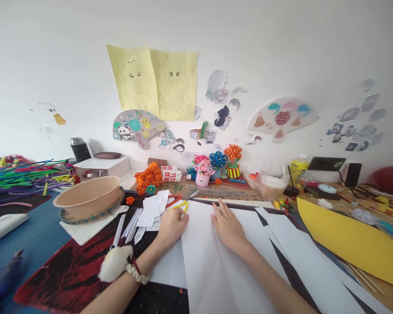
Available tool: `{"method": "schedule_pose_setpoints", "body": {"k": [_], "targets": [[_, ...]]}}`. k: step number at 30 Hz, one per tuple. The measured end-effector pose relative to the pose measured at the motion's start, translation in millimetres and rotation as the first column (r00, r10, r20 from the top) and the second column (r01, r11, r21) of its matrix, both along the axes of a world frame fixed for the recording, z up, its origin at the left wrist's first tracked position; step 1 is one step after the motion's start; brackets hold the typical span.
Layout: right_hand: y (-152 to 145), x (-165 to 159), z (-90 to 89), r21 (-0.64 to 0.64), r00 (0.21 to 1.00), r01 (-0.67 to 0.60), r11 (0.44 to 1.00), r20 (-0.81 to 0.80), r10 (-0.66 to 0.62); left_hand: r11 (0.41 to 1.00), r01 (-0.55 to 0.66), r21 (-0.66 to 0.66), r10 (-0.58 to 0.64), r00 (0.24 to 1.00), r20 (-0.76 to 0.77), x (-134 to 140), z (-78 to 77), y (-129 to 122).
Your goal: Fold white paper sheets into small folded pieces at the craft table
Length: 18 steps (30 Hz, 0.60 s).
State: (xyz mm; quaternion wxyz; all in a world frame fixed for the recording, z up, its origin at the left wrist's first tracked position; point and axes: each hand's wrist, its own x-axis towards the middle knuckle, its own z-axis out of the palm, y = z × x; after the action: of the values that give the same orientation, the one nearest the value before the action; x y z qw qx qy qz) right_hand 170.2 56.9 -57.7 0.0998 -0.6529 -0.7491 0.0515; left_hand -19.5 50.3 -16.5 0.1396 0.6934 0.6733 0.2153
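White, long, creased paper sheet (201,253) lies front and centre, running from the fingertips back toward the person's body. On it goes the right hand (228,226), palm down, fingers lightly spread, gripping nothing. Across at the sheet's left edge, the left hand (173,224) is loosely curled, a slim yellow curved loop (184,206) just beyond its knuckles; whether those fingers grip anything, one cannot tell. Small white rectangular paper pieces (149,213) lie left of that hand; a long white paper strip (301,248) lies right of the right forearm. Good work here likely calls for even palm pressure, strokes along the crease rather than across it, and the left hand anchoring the edge, lest the paper skew or wrinkle.
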Motion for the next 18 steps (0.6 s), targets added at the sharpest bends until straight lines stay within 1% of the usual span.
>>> {"method": "schedule_pose_setpoints", "body": {"k": [3, 6, 9, 13, 15, 18], "targets": [[-0.6, -0.5, 0.4, -0.006, 1.000, 0.018, 1.000, -0.010, -0.018, 1.000, -0.007, -0.003, 0.007, 1.000, 0.024, -0.8, -0.8, -1.0], [-0.8, -0.3, -1.2, 0.017, 0.999, 0.010, 1.000, -0.042, -0.009, 1.000, -0.009, -0.007, 0.010, 0.999, 0.046, -2.1, -0.7, -1.2], [-1.0, 0.3, -3.6, 0.059, 0.995, 0.025, 0.998, -0.099, -0.019, 1.000, -0.002, -0.018, 0.003, 0.998, 0.070, -4.4, 0.9, -2.2], [-3.7, 1.2, -2.0, 0.134, 0.986, 0.091, 0.987, -0.148, -0.071, 0.998, 0.031, -0.053, -0.025, 0.994, 0.104, -7.9, 4.0, -6.4], [-6.8, 1.4, 1.2, 0.150, 0.987, 0.081, 0.985, -0.147, -0.059, 0.998, 0.033, -0.047, -0.028, 0.993, 0.114, -8.0, 4.6, -7.9], [-12.1, 1.2, 5.5, 0.105, 0.991, 0.021, 0.994, -0.136, -0.007, 1.000, 0.009, -0.012, -0.007, 0.993, 0.117, -6.0, 4.5, -7.3]]}}
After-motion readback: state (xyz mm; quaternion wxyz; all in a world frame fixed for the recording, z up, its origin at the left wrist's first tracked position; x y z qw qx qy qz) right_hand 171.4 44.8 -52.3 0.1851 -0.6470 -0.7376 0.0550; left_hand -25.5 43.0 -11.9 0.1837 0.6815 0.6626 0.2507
